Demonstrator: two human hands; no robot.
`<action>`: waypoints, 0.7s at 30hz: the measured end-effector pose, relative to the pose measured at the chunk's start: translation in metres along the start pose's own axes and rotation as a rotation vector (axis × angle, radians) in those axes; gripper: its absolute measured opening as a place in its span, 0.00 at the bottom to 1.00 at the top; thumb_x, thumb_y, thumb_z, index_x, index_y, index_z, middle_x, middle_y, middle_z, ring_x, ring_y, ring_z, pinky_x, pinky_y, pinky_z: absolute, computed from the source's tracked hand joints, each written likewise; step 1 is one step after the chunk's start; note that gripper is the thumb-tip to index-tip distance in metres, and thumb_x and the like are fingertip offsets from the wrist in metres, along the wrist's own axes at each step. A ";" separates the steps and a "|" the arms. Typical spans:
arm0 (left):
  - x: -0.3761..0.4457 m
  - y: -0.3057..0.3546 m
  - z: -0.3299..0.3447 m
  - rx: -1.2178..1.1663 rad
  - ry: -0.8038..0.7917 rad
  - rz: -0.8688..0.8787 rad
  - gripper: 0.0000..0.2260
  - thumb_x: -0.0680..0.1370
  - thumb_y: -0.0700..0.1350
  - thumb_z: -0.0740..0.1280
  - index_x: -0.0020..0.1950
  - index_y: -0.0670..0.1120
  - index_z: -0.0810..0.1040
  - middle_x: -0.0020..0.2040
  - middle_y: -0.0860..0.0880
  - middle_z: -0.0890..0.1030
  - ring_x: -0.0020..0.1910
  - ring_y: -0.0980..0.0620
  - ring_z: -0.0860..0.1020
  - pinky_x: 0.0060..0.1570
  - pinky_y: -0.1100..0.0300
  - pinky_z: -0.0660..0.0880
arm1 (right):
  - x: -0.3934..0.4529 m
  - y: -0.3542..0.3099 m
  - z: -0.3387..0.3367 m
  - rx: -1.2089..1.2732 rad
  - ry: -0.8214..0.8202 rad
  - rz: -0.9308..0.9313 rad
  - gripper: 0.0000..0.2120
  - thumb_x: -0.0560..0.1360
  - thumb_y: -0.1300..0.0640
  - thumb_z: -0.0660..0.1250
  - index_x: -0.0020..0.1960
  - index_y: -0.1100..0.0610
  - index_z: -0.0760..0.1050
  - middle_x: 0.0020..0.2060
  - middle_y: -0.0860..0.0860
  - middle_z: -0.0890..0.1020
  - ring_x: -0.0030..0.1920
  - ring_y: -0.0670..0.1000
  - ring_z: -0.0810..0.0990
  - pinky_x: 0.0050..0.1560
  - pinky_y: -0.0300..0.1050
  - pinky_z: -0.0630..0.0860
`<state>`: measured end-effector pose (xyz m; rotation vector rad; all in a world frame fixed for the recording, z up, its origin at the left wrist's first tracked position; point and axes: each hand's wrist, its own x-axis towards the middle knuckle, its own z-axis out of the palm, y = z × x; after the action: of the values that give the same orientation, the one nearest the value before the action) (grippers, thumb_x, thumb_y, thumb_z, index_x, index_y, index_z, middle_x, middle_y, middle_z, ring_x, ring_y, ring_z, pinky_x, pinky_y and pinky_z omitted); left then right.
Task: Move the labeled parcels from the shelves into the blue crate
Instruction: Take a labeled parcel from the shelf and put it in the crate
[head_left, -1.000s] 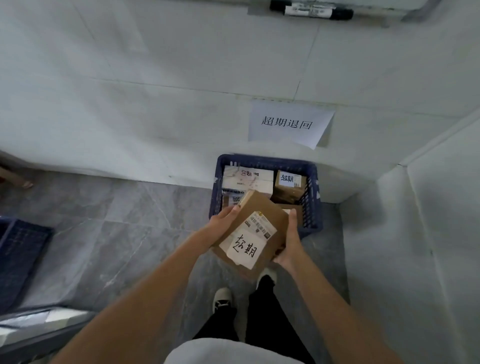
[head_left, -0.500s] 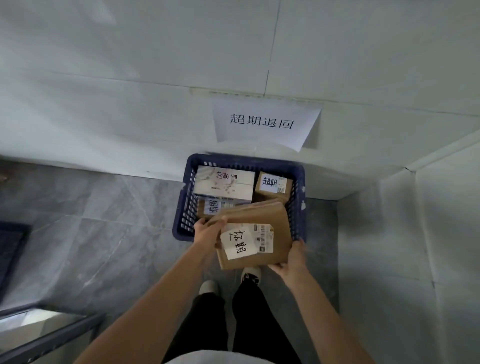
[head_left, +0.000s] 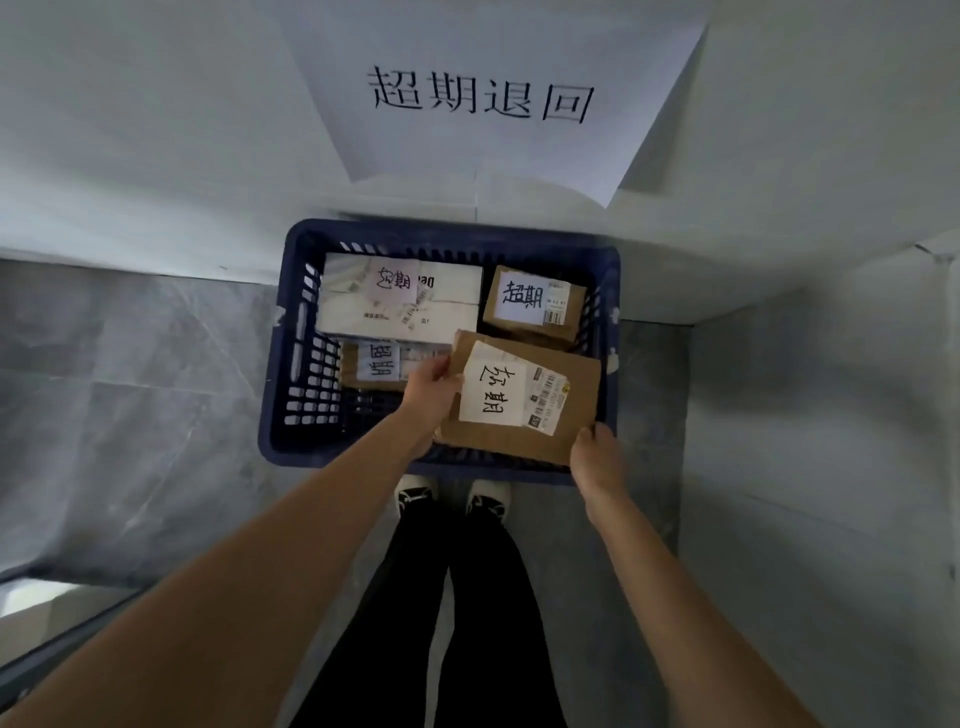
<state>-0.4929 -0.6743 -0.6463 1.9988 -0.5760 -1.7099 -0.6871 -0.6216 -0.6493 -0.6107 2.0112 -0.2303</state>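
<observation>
A flat brown parcel (head_left: 571, 405) with a handwritten white label sits low over the near right part of the blue crate (head_left: 296, 332). My left hand (head_left: 434, 389) grips its left edge, and my right hand (head_left: 597, 457) holds its near right corner. Inside the crate lie a white parcel (head_left: 452, 306) at the back left, a small brown parcel (head_left: 535, 301) at the back right, and another labeled parcel (head_left: 379, 364) partly hidden under the white one and my left hand.
The crate stands on a grey tiled floor against a white wall, under a paper sign (head_left: 483, 98). A white partition (head_left: 821, 467) rises on the right. My legs and shoes (head_left: 452, 499) are just before the crate. A shelf edge (head_left: 52, 613) shows at the lower left.
I have leaned closer to the crate, and both hands have carried the brown parcel forward and down from above the near rim into the crate's near right part.
</observation>
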 end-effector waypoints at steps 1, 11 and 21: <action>0.007 -0.007 0.001 0.010 -0.013 -0.018 0.14 0.79 0.36 0.63 0.64 0.42 0.76 0.57 0.44 0.82 0.54 0.45 0.81 0.53 0.48 0.80 | 0.008 0.003 0.003 -0.010 -0.007 -0.005 0.16 0.81 0.63 0.51 0.65 0.60 0.70 0.59 0.59 0.77 0.58 0.59 0.76 0.57 0.52 0.74; 0.056 -0.035 0.025 -0.041 0.047 -0.080 0.19 0.79 0.28 0.57 0.68 0.41 0.69 0.59 0.47 0.79 0.52 0.47 0.79 0.46 0.52 0.79 | 0.054 0.013 0.016 -0.186 0.079 -0.300 0.25 0.79 0.68 0.56 0.75 0.59 0.59 0.59 0.54 0.76 0.59 0.54 0.76 0.57 0.46 0.73; 0.068 -0.049 0.019 0.021 0.016 -0.071 0.21 0.79 0.28 0.57 0.69 0.43 0.68 0.65 0.45 0.76 0.63 0.45 0.75 0.62 0.44 0.74 | 0.052 0.034 0.036 -0.603 0.134 -0.509 0.35 0.77 0.72 0.59 0.79 0.62 0.48 0.78 0.56 0.51 0.77 0.55 0.53 0.75 0.52 0.61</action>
<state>-0.5003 -0.6752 -0.7322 2.0683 -0.5255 -1.7338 -0.6873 -0.6154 -0.7211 -1.5254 2.0176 0.0474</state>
